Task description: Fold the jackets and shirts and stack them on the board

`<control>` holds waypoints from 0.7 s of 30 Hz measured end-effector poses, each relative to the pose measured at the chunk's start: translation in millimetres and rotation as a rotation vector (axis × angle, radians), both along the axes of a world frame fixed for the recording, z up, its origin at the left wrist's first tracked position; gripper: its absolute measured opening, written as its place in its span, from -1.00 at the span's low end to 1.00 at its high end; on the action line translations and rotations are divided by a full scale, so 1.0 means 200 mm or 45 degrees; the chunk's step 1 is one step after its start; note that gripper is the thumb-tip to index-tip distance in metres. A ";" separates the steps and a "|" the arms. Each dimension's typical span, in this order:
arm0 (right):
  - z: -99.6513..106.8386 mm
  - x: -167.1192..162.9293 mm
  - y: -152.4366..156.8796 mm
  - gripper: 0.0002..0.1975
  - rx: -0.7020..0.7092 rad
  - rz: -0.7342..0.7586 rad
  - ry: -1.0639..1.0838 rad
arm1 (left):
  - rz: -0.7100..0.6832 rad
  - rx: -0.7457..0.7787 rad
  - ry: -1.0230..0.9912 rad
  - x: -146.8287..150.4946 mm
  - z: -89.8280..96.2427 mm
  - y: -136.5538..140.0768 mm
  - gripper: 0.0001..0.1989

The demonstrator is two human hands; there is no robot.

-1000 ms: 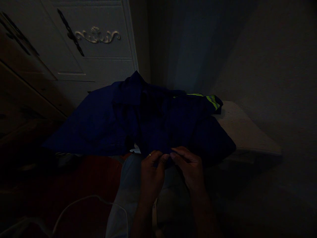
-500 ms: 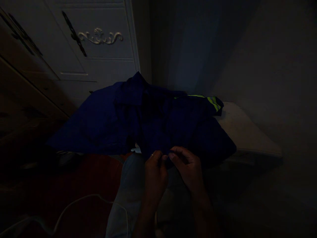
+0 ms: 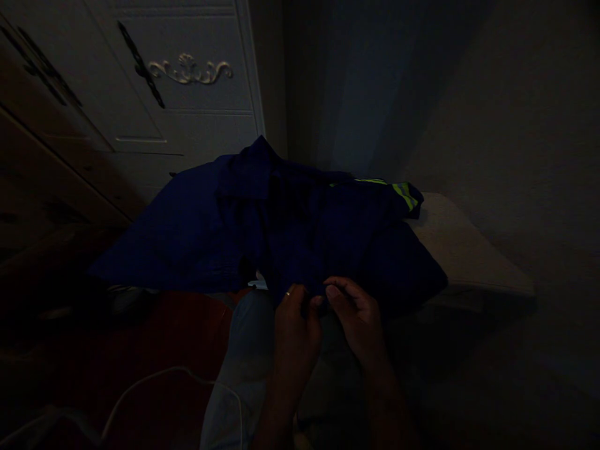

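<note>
through the head camera, in very dim light, the largest thing i make out is the pale cabinet (image 3: 210, 134), standing behind and to the left. in front of it, the blue garment (image 3: 173, 240) sprawls across the middle of my view, its near edge over the lap. its right part lies on the pale bench (image 3: 462, 240); i judge that this spares the hands most of its weight. what bears the left part is hidden from me.

below, the red floor (image 3: 187, 337) shows beside the denim-clad leg (image 3: 246, 350), which sits close under the near edge, probably as a rest for the cloth. the pale cord (image 3: 162, 373) runs over the floor and onto the leg.

my left hand (image 3: 296, 331) has thumb and forefinger pinched at the garment's near edge, i think to steady that spot. my right hand (image 3: 359, 319) faces it, thumb and forefinger almost together by the same edge; too dark to tell whether they grip cloth. working so near each other, they suit something fine.

smaller still: the yellow-green stripe (image 3: 405, 195) at the garment's far right, and the ring (image 3: 287, 294) on a left finger.
</note>
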State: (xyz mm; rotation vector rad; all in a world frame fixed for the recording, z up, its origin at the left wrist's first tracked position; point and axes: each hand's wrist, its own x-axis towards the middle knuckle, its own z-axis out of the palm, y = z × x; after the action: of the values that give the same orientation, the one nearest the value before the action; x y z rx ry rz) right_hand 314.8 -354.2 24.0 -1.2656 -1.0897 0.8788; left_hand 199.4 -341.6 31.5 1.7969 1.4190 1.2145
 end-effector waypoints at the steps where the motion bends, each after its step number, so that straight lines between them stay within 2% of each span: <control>1: 0.00 0.00 0.00 -0.76 -0.004 0.011 0.014 | 0.003 0.026 0.012 0.00 0.00 0.00 -0.80; 11: -0.01 0.01 0.01 -0.88 0.171 -0.045 0.050 | -0.034 0.081 -0.030 -0.01 0.01 -0.01 -0.73; 16: -0.01 0.02 -0.01 -0.79 0.154 -0.188 -0.290 | -0.013 0.138 -0.089 0.00 0.03 -0.01 -0.81; 21: -0.02 0.04 -0.02 -0.79 0.189 -0.193 -0.596 | 0.043 0.247 -0.135 0.00 0.02 0.00 -0.89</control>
State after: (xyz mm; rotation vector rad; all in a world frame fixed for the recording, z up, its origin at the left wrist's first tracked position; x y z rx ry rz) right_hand 322.7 -357.7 20.6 -1.4441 -1.3740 0.3839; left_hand 198.8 -342.6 35.7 1.8108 1.3148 1.4864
